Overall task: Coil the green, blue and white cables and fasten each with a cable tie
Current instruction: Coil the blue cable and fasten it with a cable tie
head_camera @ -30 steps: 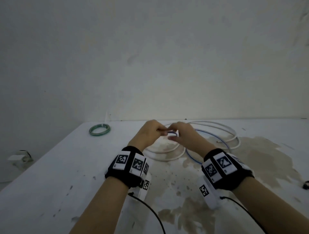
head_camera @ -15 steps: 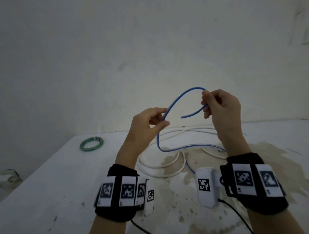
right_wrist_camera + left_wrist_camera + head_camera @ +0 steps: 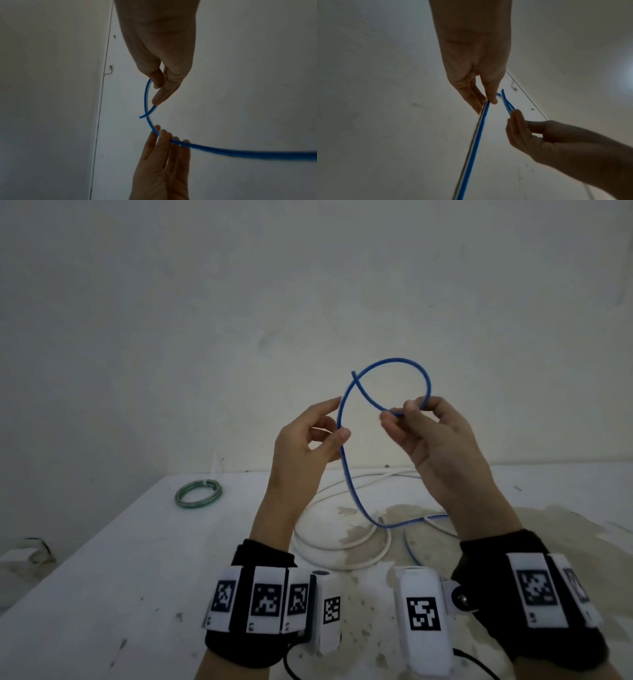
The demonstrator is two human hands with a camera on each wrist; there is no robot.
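The blue cable [image 3: 394, 361] is held up over the table, bent into one loop whose free end crosses the strand at the upper left. My right hand [image 3: 404, 412] pinches the loop near that end, as the right wrist view confirms [image 3: 156, 94]. My left hand [image 3: 337, 422] pinches the strand below the crossing between thumb and fingers [image 3: 486, 101]. The rest of the blue cable [image 3: 476, 135] runs down to the table. The white cable [image 3: 342, 546] lies loose on the table under my hands. The green cable [image 3: 198, 494] lies coiled at the far left.
The white table [image 3: 102, 577] has a brown stain [image 3: 565, 529] at the right and meets a bare wall at the back. A small pale object [image 3: 20, 556] sits on the floor past the table's left edge.
Both hands rose from the table with the blue cable. The right hand has since swung the free end round, closing the open arc into a loop that crosses the strand.
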